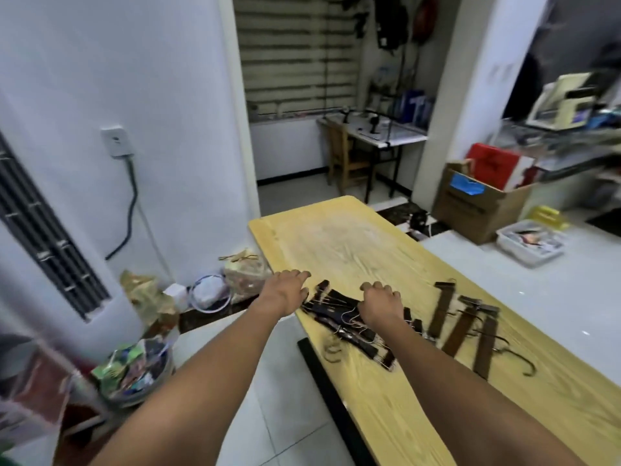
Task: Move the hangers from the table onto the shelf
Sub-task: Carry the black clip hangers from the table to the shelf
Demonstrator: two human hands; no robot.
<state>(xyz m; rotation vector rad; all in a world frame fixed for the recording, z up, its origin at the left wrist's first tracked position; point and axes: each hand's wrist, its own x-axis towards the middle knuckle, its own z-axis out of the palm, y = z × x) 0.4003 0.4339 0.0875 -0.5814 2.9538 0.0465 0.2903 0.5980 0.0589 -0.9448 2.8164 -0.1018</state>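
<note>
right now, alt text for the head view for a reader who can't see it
A person's left hand and right hand reach to a tangled pile of dark wooden clip hangers near the edge of a pale wooden table, the right hand on top of it. More loose hangers lie spread to its right.

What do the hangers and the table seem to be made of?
Hangers: dark brown flat bars, likely stained wood with a dull finish, plus thin metal wire that glints pale. The blur leaves plastic possible. Table: pale yellow top with bold wood grain and a soft sheen, so probably laminate or veneer, though solid wood cannot be ruled out.
</note>
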